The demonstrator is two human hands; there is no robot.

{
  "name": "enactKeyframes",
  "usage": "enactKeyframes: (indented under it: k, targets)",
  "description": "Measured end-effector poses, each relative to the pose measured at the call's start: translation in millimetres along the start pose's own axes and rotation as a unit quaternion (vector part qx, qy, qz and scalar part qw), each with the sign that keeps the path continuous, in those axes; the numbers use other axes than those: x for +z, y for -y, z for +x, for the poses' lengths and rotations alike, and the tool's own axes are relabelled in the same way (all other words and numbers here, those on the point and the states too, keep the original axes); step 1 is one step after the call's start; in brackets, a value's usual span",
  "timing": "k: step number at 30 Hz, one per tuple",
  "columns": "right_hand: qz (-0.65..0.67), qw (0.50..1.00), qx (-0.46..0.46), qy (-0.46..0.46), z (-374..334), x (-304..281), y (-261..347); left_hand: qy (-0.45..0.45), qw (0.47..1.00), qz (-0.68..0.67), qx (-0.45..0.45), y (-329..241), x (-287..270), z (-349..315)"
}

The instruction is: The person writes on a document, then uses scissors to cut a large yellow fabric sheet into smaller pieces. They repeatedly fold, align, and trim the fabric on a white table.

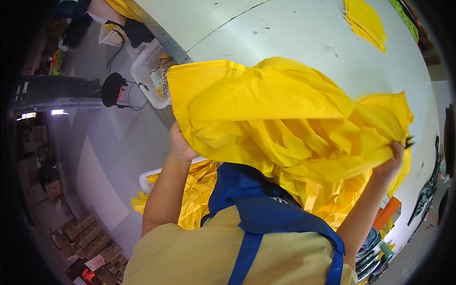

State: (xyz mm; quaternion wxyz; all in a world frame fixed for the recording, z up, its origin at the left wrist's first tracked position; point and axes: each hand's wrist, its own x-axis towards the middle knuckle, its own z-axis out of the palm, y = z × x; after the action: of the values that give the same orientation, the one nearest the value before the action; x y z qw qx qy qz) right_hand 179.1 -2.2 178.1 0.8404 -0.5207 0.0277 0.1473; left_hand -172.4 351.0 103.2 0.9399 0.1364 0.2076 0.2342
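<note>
A large piece of yellow fabric [266, 99] is spread between my hands over the near edge of the table, puffed up in the middle and creased toward the right. My left hand [182, 143] grips its left side, the fingers mostly hidden behind the cloth. On the right, my right hand [391, 164] is closed on the gathered edge, where a small dark tip shows beside the fingers; what it is I cannot make out. More yellow cloth [332, 202] bunches below, against my blue apron [285, 216].
Left of my body stands a white basket [145, 183] heaped with yellow cloth. Another white basket [138, 71] is on the floor beside the table [299, 33]. A folded yellow stack [365, 23] lies at the far right. An orange object [387, 213] sits at the right.
</note>
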Motion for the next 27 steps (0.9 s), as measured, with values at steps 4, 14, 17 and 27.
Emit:
enactKeyframes:
  k: [4,14,17,27]
  targets:
    - [0.06,0.996,-0.041,-0.048,-16.3,-7.5,34.5,0.088,0.992,-0.061,0.061,-14.5,-13.3,2.9]
    - [0.064,0.958,-0.23,-0.158,-60.5,-46.6,74.5,-0.388,0.866,0.306,0.08,-44.1,-56.2,34.1]
    - [0.073,0.973,-0.219,-0.02,-92.3,-67.0,62.7,-0.194,0.788,0.5,0.302,-30.9,11.1,51.4]
    - [0.085,0.986,-0.136,0.053,-123.7,-90.5,56.9,0.079,0.632,0.737,0.225,92.8,121.5,76.6]
